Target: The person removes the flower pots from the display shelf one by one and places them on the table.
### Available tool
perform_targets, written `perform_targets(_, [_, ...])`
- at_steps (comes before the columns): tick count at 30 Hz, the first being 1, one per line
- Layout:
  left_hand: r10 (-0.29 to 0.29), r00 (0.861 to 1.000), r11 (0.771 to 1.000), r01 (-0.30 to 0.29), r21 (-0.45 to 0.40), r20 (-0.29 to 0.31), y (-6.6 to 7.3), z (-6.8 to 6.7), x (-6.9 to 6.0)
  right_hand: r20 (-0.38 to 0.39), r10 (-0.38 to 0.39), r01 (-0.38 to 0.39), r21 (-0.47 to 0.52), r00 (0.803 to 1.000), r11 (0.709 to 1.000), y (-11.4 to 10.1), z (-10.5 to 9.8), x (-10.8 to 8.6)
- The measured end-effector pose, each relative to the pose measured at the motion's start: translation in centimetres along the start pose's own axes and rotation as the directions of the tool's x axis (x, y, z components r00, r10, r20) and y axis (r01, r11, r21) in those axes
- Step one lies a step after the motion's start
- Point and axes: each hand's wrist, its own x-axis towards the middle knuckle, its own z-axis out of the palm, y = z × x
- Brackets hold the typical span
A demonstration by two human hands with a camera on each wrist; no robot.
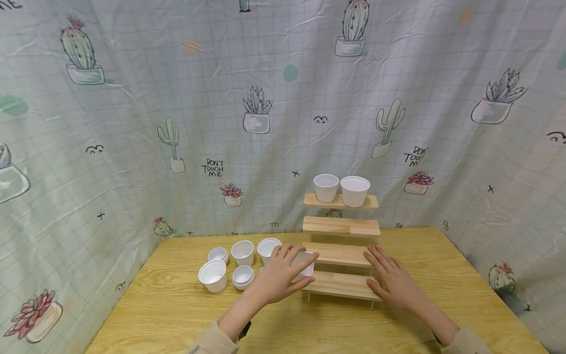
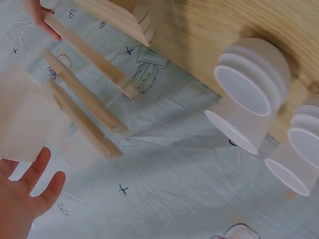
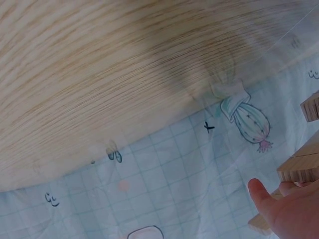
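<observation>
White and plain-sided, the held cup point(image 1: 307, 270) is showing a sloping wall and a pale rim, with fingers covering part of it; in the left wrist view it is looking milky and blurred, so finer detail is escaping me. The left hand point(image 1: 277, 276) is pinching it between thumb and fingers, and the cup is lying at two o'clock from the palm, beside the left ends of the lower boards of the wooden rack point(image 1: 341, 226); whether it is touching them, I cannot tell. At three o'clock from there, the right hand point(image 1: 393, 281) is grasping nothing, its fingers stretching loosely against the right ends of the two lower boards. The rack is rising in four pale, grained steps, and at one o'clock from the left hand a smaller tub point(image 1: 326, 189) and a wider tub point(image 1: 355, 192) are standing upright on its top board. Toward nine and ten o'clock, more white cups point(image 1: 242, 253) are clustering on the counter point(image 1: 159, 314), mouths facing up, some showing doubled rims. At twelve o'clock, a cactus-printed cloth point(image 1: 287, 152) is hanging behind everything.
</observation>
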Motion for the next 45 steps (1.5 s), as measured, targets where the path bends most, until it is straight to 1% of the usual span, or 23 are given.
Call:
perform_targets(5, [-0.015,1.0,1.0,0.015,-0.002,0.005,-0.4,-0.4,-1.4,0.007,0.008,-0.008,0.006,1.0,1.0,0.0,0.0,-0.1])
perform_targets(15, [-0.048,0.998,0.999,0.049,0.016,-0.036,-1.1,-0.9,-4.2,0.016,0.016,-0.016,0.016,1.0,1.0,-0.1,-0.4,-0.1])
perform_targets(21, [-0.075,0.996,0.997,0.076,0.007,-0.053,-1.6,-1.5,-5.5,0.003,0.009,-0.009,0.018,1.0,1.0,-0.2,-0.5,0.0])
perform_targets(28, [-0.093,0.995,0.996,0.094,0.012,-0.042,-2.0,-2.1,-6.8,-0.002,0.008,-0.008,0.015,1.0,1.0,-0.2,-0.4,0.0])
perform_targets(34, [-0.105,0.993,0.994,0.107,0.034,-0.057,-2.2,-2.4,-8.3,0.005,0.01,-0.011,0.017,1.0,1.0,-0.2,-0.3,0.0])
perform_targets(40, [-0.125,0.991,0.991,0.127,0.036,-0.052,-2.7,-2.4,-10.1,0.005,0.01,-0.01,0.015,1.0,1.0,-0.2,-0.2,0.0])
perform_targets(45, [-0.12,0.992,0.991,0.123,0.056,-0.042,-3.4,-2.4,-11.9,0.005,0.009,-0.009,0.02,1.0,1.0,-0.3,-0.2,0.1])
